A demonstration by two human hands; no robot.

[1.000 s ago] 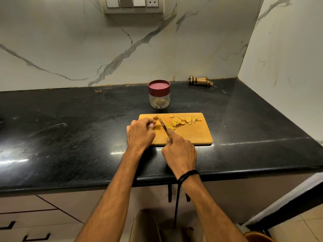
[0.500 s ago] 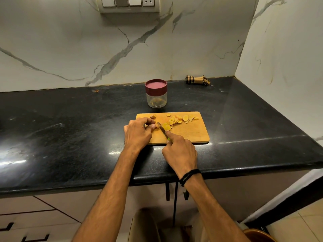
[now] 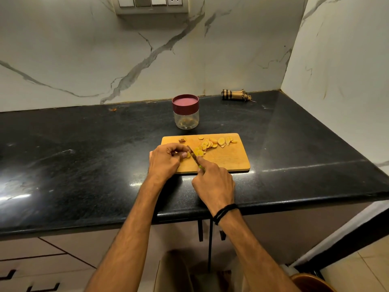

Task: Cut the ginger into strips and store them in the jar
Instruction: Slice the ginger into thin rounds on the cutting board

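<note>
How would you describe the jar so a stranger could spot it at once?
Start at the black stone counter below the white marble wall. Just behind the wooden cutting board stands a small clear round jar. Its dark red lid sets it apart from the checked cloth roll nearer the corner.

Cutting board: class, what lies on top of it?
Ginger slices and a brown scrap lie on the cutting board. The left hand pinches a ginger piece, mostly covered; the right hand covers the knife handle.
</note>
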